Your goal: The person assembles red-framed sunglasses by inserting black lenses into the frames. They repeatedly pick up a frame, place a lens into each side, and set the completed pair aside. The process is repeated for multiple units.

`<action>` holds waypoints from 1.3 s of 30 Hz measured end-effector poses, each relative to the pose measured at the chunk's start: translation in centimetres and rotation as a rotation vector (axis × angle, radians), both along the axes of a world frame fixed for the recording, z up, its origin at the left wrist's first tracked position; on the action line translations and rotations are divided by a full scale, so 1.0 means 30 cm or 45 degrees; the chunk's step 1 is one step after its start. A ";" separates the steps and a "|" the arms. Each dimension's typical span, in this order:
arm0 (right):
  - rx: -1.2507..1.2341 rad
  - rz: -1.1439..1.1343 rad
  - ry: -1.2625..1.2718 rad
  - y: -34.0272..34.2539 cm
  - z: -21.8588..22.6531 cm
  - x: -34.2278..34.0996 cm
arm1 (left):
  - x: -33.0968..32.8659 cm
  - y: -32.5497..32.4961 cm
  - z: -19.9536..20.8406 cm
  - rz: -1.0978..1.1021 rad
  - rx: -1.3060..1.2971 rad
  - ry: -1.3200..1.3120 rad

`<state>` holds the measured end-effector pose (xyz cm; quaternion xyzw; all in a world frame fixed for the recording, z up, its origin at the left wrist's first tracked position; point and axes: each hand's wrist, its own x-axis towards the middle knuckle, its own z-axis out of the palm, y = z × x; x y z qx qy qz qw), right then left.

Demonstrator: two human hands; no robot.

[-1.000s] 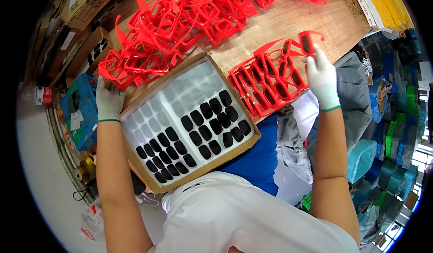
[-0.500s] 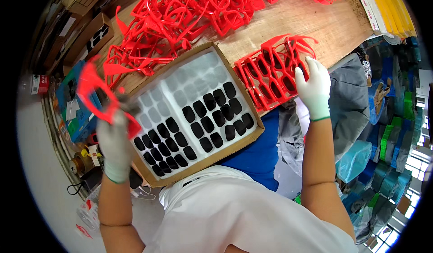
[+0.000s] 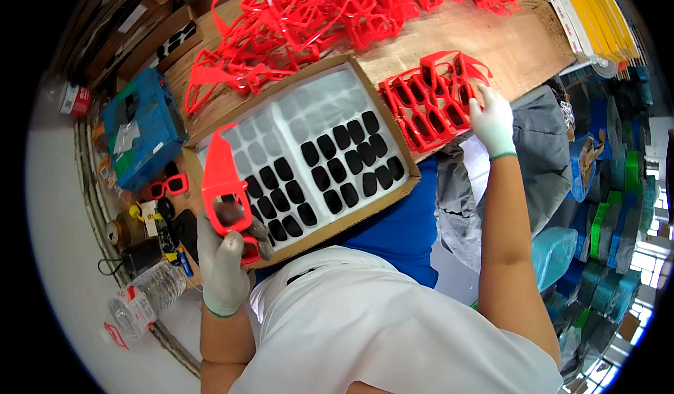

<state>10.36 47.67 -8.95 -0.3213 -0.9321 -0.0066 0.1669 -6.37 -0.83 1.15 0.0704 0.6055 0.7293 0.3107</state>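
My left hand [image 3: 226,264], in a white glove, grips a red glasses frame [image 3: 219,166] over the near left corner of a shallow cardboard box [image 3: 351,218]. One temple of the frame points up and away from me. The box holds rows of dark lenses [image 3: 337,171] on white lining, with a translucent sheet over the far rows. To its right stands a tight row of red sunglasses [image 3: 428,117] with dark lenses. At that row's right end is my gloved right hand [image 3: 495,124], thumb and forefinger apart, fingertips against the last pair.
A big heap of red frames [image 3: 330,15] covers the back of the wooden table [image 3: 519,47]. At left are a blue box [image 3: 144,131], red glasses [image 3: 168,186], a tape roll [image 3: 121,233] and a plastic bottle [image 3: 144,303]. Grey fabric [image 3: 540,155] hangs at right.
My left hand has brought the red frame rightward and nearer to me, over the box corner. My right hand stays at the end of the sunglasses row. The whole view has shifted a little.
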 end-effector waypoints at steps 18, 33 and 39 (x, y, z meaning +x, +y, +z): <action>-0.601 0.418 -0.461 -0.908 -0.082 -0.488 | 0.182 -0.101 -0.112 -0.471 -0.135 0.300; -1.305 0.704 0.729 -1.047 0.258 -0.116 | 0.186 0.028 -0.111 -0.428 -0.354 0.475; -2.035 0.403 0.897 -1.055 0.235 -0.073 | 0.206 0.012 -0.053 -0.471 -0.194 0.218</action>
